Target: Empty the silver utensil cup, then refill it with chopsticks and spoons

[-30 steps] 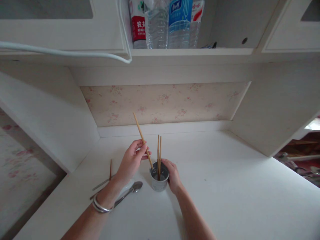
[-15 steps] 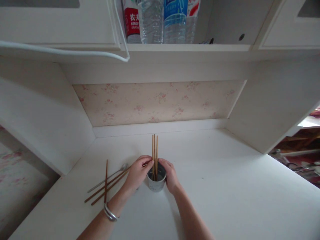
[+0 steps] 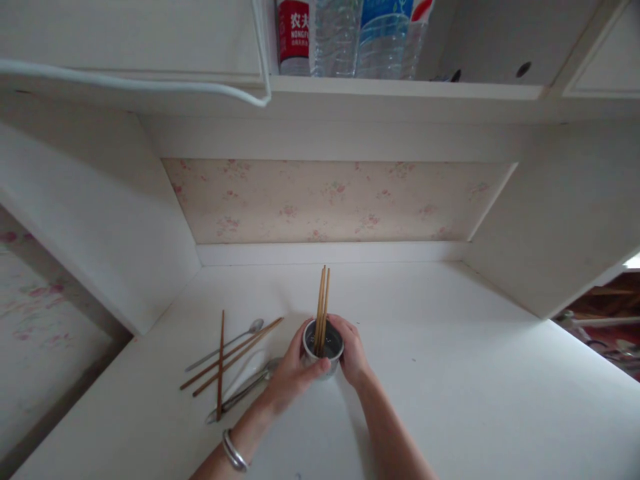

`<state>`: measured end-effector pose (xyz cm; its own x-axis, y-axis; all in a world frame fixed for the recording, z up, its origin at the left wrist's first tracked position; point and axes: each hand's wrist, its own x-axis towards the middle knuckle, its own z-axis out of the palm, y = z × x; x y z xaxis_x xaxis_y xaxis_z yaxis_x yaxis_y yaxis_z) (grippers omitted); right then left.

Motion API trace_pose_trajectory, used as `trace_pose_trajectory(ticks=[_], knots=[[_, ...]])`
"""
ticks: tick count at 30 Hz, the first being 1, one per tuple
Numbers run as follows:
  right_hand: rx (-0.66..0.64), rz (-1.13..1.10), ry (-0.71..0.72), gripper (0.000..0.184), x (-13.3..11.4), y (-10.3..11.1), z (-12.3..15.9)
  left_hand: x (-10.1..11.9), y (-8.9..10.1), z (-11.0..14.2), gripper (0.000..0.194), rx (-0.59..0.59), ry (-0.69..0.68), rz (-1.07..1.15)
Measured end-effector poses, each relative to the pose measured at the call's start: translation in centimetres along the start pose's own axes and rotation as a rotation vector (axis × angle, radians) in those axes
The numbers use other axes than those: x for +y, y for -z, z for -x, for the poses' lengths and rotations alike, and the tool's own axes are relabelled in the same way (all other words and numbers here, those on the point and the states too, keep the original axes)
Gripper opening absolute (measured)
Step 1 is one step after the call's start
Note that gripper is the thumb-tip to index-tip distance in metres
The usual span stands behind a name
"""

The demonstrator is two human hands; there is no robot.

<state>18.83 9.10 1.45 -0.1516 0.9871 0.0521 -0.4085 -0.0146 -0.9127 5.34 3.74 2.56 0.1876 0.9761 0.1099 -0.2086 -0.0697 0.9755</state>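
Note:
A small grey cup (image 3: 327, 369) stands on the white tabletop, with three light wooden chopsticks (image 3: 323, 303) upright in it, leaning slightly right. My left hand (image 3: 299, 373) is closed round the cup's left side, its thumb across the front. On the right side my right hand (image 3: 351, 350) wraps the cup, its fingertips partly hidden behind the rim. Left of my hands lie several brown chopsticks (image 3: 221, 367), crossing one another. Beside them are a long-handled spoon (image 3: 256, 326) and more metal cutlery (image 3: 245, 390), partly covered by my left hand.
A shelf (image 3: 400, 87) overhead holds several plastic bottles (image 3: 335, 40). A white cable (image 3: 150, 85) hangs along its lower left edge. Side panels (image 3: 560, 213) flank the white tabletop (image 3: 450, 387), and floral wallpaper (image 3: 330, 200) covers the back.
My left hand has let go of the upright chopsticks and come down round the cup. The chopsticks now lean a little. The view has shifted, and more metal cutlery shows at left.

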Motion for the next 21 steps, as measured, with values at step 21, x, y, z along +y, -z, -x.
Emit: trace_pose_trajectory(ticks=[21], knots=[[0.297, 0.597, 0.743, 0.007, -1.8, -5.8, 5.9, -1.3, 0.5, 0.3, 0.069, 0.013, -0.050, 0.140]])
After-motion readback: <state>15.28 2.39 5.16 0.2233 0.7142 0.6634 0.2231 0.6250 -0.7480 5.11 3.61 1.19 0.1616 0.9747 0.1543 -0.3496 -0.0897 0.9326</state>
